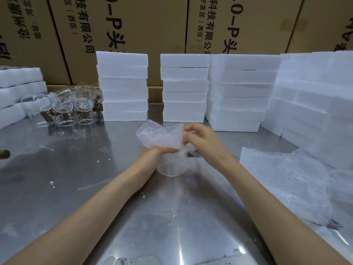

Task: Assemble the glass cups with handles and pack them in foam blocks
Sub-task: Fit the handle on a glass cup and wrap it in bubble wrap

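At the middle of the metal table, a clear glass cup [171, 167] stands partly wrapped in a sheet of bubble wrap [158, 135]. My left hand [155, 154] holds the wrapped cup from the left side, fingers reaching under the wrap. Above it, my right hand [198, 138] pinches the bubble wrap at the cup's top right, fingers curled. A dark handle piece [193, 154] shows faintly through the wrap. More glass cups with brown handles [65, 108] stand at the back left.
Stacks of white foam blocks [123, 87] [184, 88] [238, 92] line the back, with more at the right [313, 92] and far left [19, 88]. Loose bubble wrap sheets [286, 178] lie on the right. Cardboard boxes [133, 25] stand behind. A brown handle [4, 154] lies at the left edge.
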### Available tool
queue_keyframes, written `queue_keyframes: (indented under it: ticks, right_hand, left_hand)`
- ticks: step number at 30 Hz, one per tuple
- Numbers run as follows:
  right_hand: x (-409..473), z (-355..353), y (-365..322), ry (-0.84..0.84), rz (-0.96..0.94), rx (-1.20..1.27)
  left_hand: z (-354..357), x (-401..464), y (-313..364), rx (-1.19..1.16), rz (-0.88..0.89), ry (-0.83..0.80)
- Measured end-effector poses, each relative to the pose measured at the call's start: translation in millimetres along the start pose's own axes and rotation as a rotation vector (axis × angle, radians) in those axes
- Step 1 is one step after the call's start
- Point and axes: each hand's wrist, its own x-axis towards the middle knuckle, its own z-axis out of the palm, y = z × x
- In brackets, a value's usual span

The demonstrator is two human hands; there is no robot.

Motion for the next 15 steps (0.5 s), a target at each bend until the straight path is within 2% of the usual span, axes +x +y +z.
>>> queue_keyframes:
  ticks: [3,7,11,13,15]
  right_hand:
    - [-0.3,-3.5,0.9,0.050,-0.071,0.060]
    - [-3.9,-2.2,-0.5,-0.102,-0.126,-0.073]
    - [-2.8,-0.1,0.2,-0.118,-0.105,-0.187]
    - [-2.1,-2.0,0.6,-0.114,-0.071,-0.262]
    - [-1.1,-1.8,1.2,-0.101,-0.070,-0.364]
  left_hand:
    - [1.5,0.9,3.3,0.045,-0.044,0.078]
    - [6.4,3.2,6.8,0.163,-0.067,0.048]
    - [7.5,0.6,11.3,0.209,0.011,0.071]
    - [4.0,-3.8,14.6,0.155,0.071,0.054]
    - [0.0,-7.2,20.6,0.117,0.190,0.073]
